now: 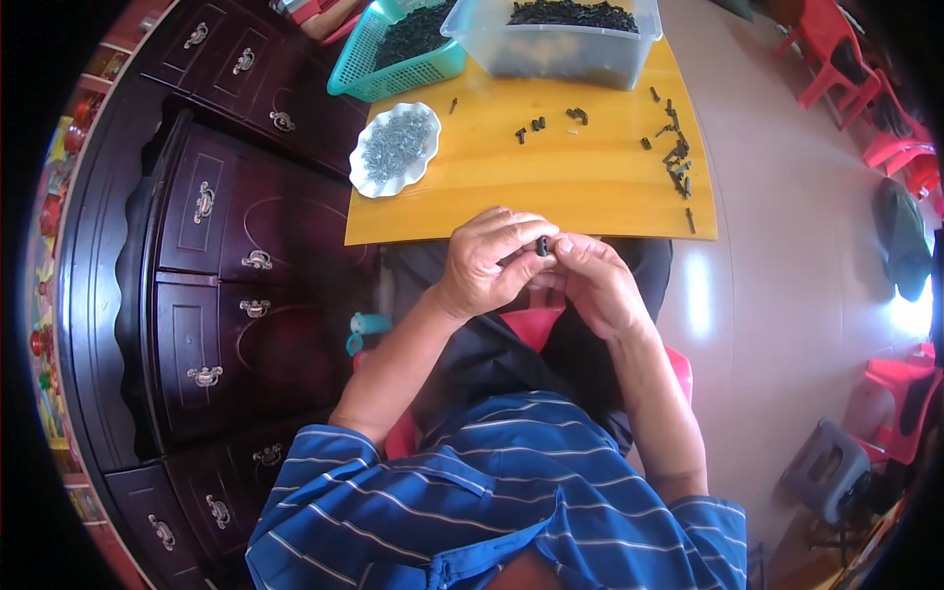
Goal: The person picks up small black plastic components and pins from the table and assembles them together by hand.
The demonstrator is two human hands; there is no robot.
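Just off the near edge of the yellow table (472, 211), my two hands meet over my lap. Between the thumb and forefinger of my left hand (492, 258) is a small black plastic part (542, 246). The fingertips of my right hand (595, 280) are pinched together against its right side; whether they hold a second, tiny piece is hidden. On the table to the left, a white scalloped dish (430, 120) holds many small shiny metal pieces. Several loose black parts (680, 157) lie along the table's right side, and a few more (538, 125) near its middle.
At the table's far side stand a green plastic basket (344, 79) and a translucent bin (560, 67), both with black parts in them. A dark wooden cabinet (305, 211) borders the left. Red chairs (836, 59) and a grey stool (828, 472) stand on the floor at right.
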